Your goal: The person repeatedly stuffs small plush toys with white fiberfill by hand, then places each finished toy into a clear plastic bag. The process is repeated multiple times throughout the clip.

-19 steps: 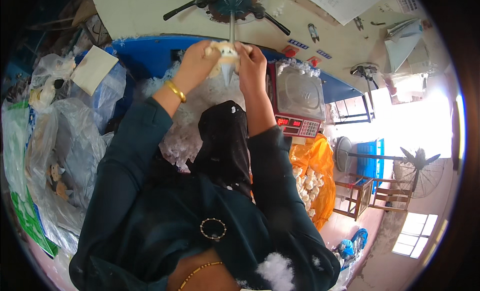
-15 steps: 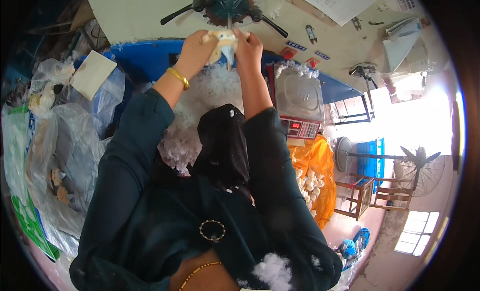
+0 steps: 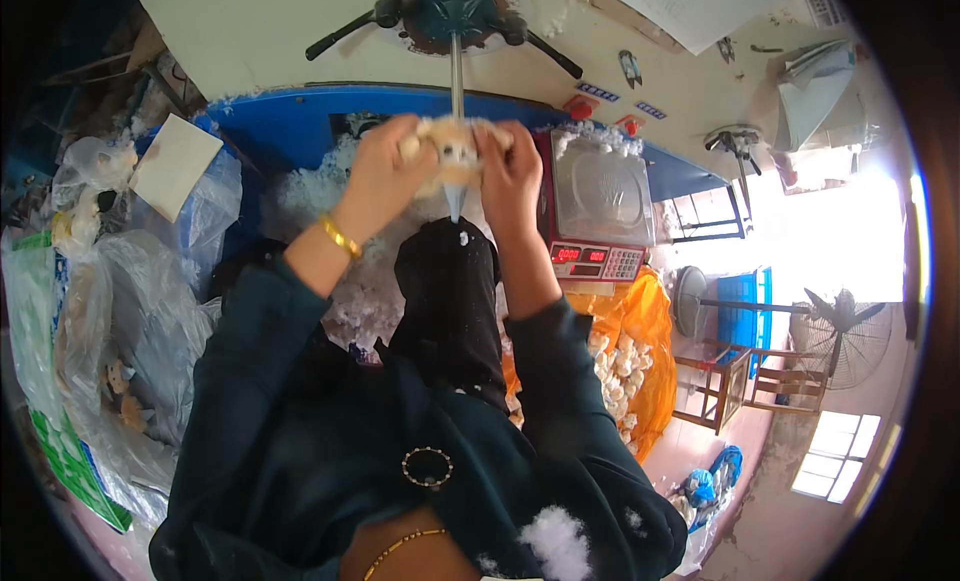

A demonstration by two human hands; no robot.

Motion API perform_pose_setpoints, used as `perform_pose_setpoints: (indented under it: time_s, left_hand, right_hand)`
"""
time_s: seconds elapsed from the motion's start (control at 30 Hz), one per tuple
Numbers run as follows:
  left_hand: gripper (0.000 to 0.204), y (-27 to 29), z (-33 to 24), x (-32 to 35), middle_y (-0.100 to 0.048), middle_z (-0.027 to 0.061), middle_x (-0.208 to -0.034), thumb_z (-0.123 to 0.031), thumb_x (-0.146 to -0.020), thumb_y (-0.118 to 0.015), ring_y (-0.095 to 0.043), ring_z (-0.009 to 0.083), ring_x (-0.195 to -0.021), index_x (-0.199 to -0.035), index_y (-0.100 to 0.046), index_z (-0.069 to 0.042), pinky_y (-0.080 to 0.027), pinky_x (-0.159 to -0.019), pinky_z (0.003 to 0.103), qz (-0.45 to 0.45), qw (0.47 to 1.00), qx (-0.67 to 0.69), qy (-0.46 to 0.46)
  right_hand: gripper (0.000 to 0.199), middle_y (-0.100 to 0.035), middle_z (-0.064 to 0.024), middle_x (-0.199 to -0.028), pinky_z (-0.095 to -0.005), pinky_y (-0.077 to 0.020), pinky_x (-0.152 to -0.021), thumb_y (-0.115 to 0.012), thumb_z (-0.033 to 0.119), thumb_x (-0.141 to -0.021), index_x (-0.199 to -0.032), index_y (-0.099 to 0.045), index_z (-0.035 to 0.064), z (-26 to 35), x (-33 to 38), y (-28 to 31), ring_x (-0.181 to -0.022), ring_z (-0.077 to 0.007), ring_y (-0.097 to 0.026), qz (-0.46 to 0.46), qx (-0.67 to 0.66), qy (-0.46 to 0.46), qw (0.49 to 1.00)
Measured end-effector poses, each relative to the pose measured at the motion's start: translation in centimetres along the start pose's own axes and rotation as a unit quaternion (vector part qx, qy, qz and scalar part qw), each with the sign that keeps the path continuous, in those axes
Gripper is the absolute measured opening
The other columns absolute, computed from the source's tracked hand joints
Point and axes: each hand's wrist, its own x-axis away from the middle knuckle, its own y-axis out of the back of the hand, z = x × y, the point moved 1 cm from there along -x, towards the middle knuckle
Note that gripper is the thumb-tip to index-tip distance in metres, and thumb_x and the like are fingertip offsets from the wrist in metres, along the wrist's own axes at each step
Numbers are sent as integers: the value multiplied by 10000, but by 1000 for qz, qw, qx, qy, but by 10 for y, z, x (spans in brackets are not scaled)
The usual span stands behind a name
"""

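A small cream and tan plush toy (image 3: 452, 151) with dark eye spots is held between both hands, just below the lower end of a metal tube (image 3: 457, 76). Whether the tube touches the toy or passes behind it, I cannot tell. My left hand (image 3: 388, 169) is closed on the toy's left side, and my right hand (image 3: 512, 171) pinches its right side. From the toy's lower edge hangs a pale bluish pointed piece (image 3: 455, 201). The tube comes out of a dark green round machine fitting (image 3: 452, 16) with two black-handled levers.
White fluffy stuffing (image 3: 360, 306) lies below the blue table edge (image 3: 270, 121). A red-framed scale (image 3: 600, 196) stands at the right, above an orange bag (image 3: 645, 351) of small cream pieces. Thread snips (image 3: 630, 69) and red buttons (image 3: 580, 107) are on the tabletop. Plastic bags (image 3: 150, 311) fill the left.
Both hands have come down toward my body with the plush toy. More of the metal tube now shows above it, and the toy's face is turned more into view.
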Motion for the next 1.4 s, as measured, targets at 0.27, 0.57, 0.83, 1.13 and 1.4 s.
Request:
perform_pose_setpoints:
  time_s: [0.27,0.57,0.83,1.13,1.4]
  left_hand:
    - [179,-11,28,-55,-606,16,-822,-112,-892,-580,-543,69,-687,-1012,-602,19,-446,-586,227,6,989,94,117]
    - [232,-9,30,-78,-641,50,-880,-135,-918,-563,-603,93,-721,-1079,-582,31,-493,-616,231,68,978,115,157]
    - [253,0,28,-45,-584,13,-748,-176,-901,-583,-517,45,-626,-1024,-573,45,-423,-508,217,10,972,187,139]
    - [130,-4,9,-15,-591,22,-805,-112,-907,-523,-526,80,-722,-930,-593,-5,-436,-638,243,38,999,-8,4]
    - [107,5,12,-13,-545,184,-817,-87,-823,-553,-544,364,-769,-858,-540,13,-442,-674,395,11,996,-74,-57]
  right_hand:
    - [177,-549,9,-665,-238,-388,-537,-676,147,-874,-823,-587,2,-16,-67,-29,-600,-53,-457,0,-167,-104,980]
    - [280,-530,-81,-592,-303,-416,-526,-704,200,-817,-732,-582,-38,-32,-75,-33,-550,-119,-470,-41,-58,-52,996]
    - [228,-551,-16,-663,-246,-392,-535,-708,174,-841,-806,-602,-26,-19,-49,-23,-603,-65,-460,-21,-62,-58,996]
    - [196,-603,-5,-674,-193,-390,-494,-723,138,-850,-746,-588,39,-22,-34,3,-561,-49,-515,48,-243,-134,960]
    - [184,-636,15,-723,-181,-422,-587,-768,56,-786,-717,-598,70,-1,-3,-6,-643,-34,-546,18,-277,-100,956]
